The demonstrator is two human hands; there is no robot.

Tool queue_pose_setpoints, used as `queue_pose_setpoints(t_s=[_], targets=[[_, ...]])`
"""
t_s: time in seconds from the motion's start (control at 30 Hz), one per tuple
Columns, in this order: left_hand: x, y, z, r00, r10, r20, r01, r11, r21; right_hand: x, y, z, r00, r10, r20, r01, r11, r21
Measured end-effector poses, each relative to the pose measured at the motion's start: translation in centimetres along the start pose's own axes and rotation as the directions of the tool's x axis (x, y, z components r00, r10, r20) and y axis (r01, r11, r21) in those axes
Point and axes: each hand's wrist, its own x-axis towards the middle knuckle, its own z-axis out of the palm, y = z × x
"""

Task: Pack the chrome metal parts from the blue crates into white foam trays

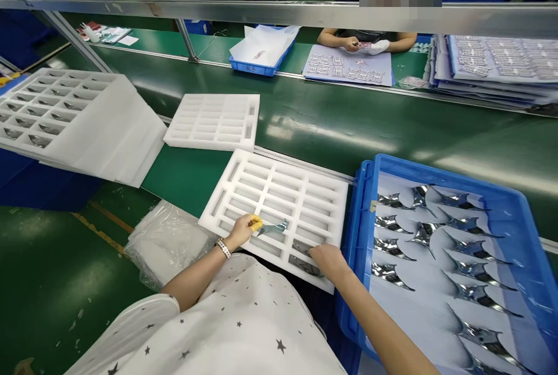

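Foam tray: I see the white slotted foam tray (339,224) in front of the wearer; metal pieces (306,265) show in two slots at its near right corner; I judge this one barely begun
Held part: shiny curved metal part (274,228) over the tray's near middle; I can't tell if it touches the foam
Left fingers: left hand (239,231) pinches that part by one end; yellow covers on the fingertips, gap closed down to the part's thickness
Right fingers: right hand (329,261) sits at the near right slots, fingers curled; I can't tell how wide they are or whether they grip a piece
Blue crate: blue crate (436,176) at right has a dozen or so similar loose parts (475,273) on white lining; these are outside the foam, so I read plenty left
Left stack: white stack (108,125) has parts in its top slots; looks done to me
Writing: dark characters on the far blue tray (250,67), too small for me to read surely; no brand legible
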Motion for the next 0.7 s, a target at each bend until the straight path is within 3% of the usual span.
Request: queue_pose_setpoints(t_s=[0.17,0.27,0.4,0.5,0.6,0.7], targets=[[-1.0,0.8,-3.5,0.999,0.03,-0.035,-0.028,0.997,0.068,0.4,-3.6,-0.1,0.998,-0.021,-0.055,0.024,0.998,0.06],[-1.2,2.7,-4.1,0.987,0.156,0.032,-0.159,0.972,0.174,0.9,-5.4,-0.2,0.996,0.013,-0.093,-0.005,0.996,0.088],[-0.1,5.0,-0.7,0.905,0.337,0.261,-0.396,0.891,0.221,-0.1,-5.4,0.1,0.992,0.016,-0.127,0.004,0.988,0.156],[1.6,5.0,3.0,0.825,0.402,0.397,-0.513,0.828,0.226,-2.4,-4.6,1.2,0.967,0.01,-0.254,0.048,0.974,0.219],[3.4,4.3,5.2,0.794,0.387,0.468,-0.544,0.795,0.266,-4.6,-3.9,2.5,0.898,0.062,-0.435,0.055,0.966,0.252],[4.7,4.2,5.4,0.781,0.381,0.495,-0.57,0.759,0.315,-5.2,-3.0,2.9,0.799,0.185,-0.572,-0.011,0.956,0.294]])
